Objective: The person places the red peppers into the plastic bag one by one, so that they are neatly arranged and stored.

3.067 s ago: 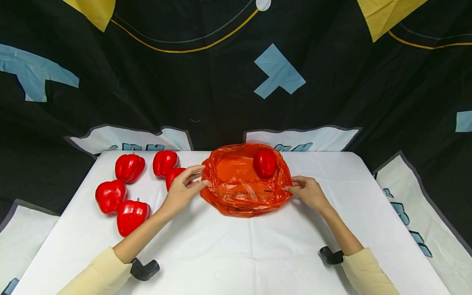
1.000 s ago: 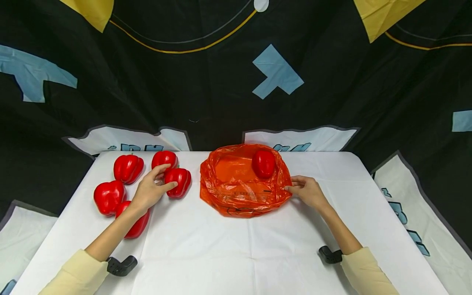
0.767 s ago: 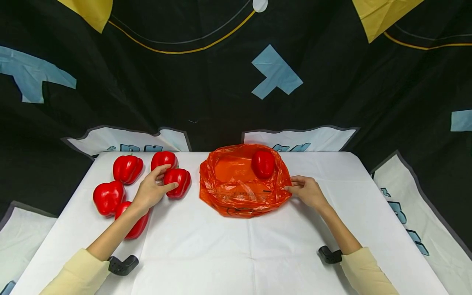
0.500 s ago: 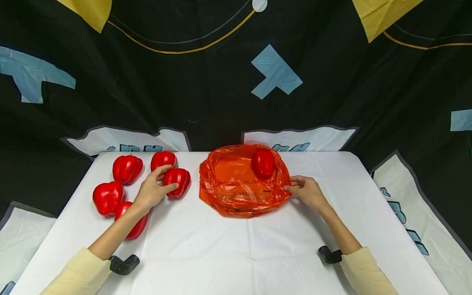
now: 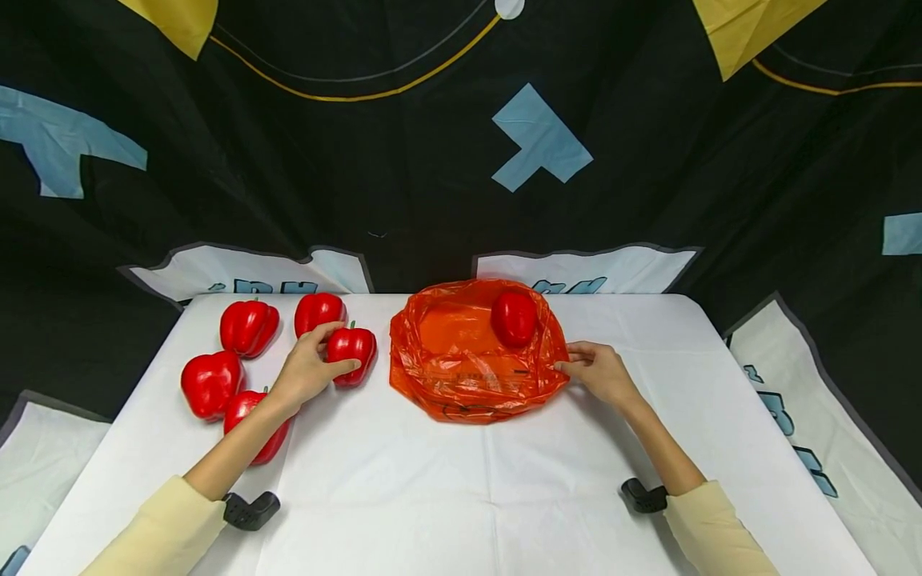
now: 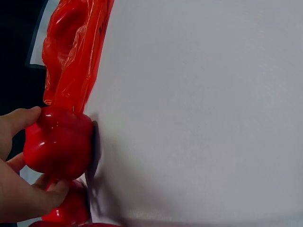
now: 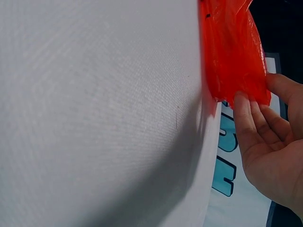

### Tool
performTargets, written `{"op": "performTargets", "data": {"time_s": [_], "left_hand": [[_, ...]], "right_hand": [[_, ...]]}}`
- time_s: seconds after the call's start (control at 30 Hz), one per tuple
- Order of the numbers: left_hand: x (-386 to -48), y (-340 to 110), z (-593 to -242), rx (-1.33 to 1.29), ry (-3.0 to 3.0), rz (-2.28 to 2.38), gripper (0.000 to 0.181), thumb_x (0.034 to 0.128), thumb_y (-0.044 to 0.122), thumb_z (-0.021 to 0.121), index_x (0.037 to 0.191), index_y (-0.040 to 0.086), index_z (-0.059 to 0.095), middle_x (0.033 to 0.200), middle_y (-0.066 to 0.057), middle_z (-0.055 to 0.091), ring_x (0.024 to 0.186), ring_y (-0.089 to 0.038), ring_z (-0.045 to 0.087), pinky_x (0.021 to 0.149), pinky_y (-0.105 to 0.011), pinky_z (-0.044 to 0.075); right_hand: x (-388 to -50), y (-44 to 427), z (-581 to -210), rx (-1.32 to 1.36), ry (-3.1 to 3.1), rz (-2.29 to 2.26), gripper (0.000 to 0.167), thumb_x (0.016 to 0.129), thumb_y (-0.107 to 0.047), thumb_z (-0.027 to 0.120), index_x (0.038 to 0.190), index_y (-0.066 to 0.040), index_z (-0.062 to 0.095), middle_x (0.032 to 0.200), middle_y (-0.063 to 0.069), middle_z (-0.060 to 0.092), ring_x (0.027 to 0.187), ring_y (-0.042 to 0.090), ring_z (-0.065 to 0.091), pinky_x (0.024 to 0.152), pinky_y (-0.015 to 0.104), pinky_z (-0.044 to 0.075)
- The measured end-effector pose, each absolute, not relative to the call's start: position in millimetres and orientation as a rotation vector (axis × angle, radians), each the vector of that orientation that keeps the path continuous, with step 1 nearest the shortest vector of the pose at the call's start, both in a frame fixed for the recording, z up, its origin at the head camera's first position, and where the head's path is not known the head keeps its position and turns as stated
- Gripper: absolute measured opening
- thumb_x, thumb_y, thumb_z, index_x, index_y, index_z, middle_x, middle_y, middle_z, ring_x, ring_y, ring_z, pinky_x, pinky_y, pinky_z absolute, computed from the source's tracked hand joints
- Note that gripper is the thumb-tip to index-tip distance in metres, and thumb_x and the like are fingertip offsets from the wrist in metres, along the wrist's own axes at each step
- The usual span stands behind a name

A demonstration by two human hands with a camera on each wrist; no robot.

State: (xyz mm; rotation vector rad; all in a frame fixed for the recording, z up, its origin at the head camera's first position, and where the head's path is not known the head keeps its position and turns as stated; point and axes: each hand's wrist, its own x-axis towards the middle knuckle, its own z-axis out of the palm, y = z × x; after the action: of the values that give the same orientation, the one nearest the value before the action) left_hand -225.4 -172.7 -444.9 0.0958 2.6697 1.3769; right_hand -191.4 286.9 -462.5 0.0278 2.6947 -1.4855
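Observation:
My left hand grips a red bell pepper, thumb on the near side and fingers behind it. In the left wrist view that bell pepper fills the space between thumb and fingers. An orange-red plastic bag lies at the table's back middle, its mouth spread upward. Inside it, at the right, sits another red bell pepper. My right hand pinches the bag's right rim; the right wrist view shows thumb and fingers on the thin plastic.
Several more red bell peppers stand at the left: one at the back, one behind my left hand, one at far left, and one partly under my left forearm. A white cloth covers the table; a black curtain hangs behind.
My left hand left the bag's left rim, moved left to the nearest bell pepper and took hold. Since half a second ago, that pepper has shifted slightly right and tipped. My right hand stays put.

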Motion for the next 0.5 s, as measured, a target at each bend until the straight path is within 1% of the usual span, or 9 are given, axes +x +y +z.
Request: {"op": "performTargets", "data": {"time_s": [0.13,0.23,0.5], "left_hand": [[-226.1,-169.8,-446.0,0.101,2.643,1.384,0.081,0.0866,0.017,0.078,0.153,0.008,0.033,0.149,-0.026,0.036,0.134,-0.047,0.034,0.093,-0.059,0.05],[-225.9,-169.4,-447.1,0.115,2.63,1.397,0.079,0.0872,0.018,0.078,0.152,0.009,0.033,0.149,-0.026,0.035,0.134,-0.047,0.035,0.093,-0.058,0.049],[-228.3,-172.3,-449.6,0.178,2.605,1.404,0.073,0.0906,0.018,0.074,0.152,0.011,0.035,0.15,-0.025,0.035,0.133,-0.047,0.038,0.093,-0.057,0.05]], "right_hand": [[-191.7,286.0,-463.1,0.022,2.697,-1.481,0.04,0.092,-0.015,0.073,0.121,0.011,0.063,0.106,0.018,0.07,0.09,0.025,0.068,0.075,0.03,0.055],[-191.6,285.1,-462.8,0.02,2.693,-1.485,0.04,0.092,-0.015,0.073,0.121,0.011,0.063,0.104,0.018,0.071,0.089,0.025,0.068,0.074,0.028,0.055],[-191.2,286.3,-464.3,0.028,2.698,-1.474,0.04,0.092,-0.014,0.072,0.122,0.01,0.063,0.107,0.018,0.07,0.091,0.025,0.068,0.074,0.027,0.054]]}}
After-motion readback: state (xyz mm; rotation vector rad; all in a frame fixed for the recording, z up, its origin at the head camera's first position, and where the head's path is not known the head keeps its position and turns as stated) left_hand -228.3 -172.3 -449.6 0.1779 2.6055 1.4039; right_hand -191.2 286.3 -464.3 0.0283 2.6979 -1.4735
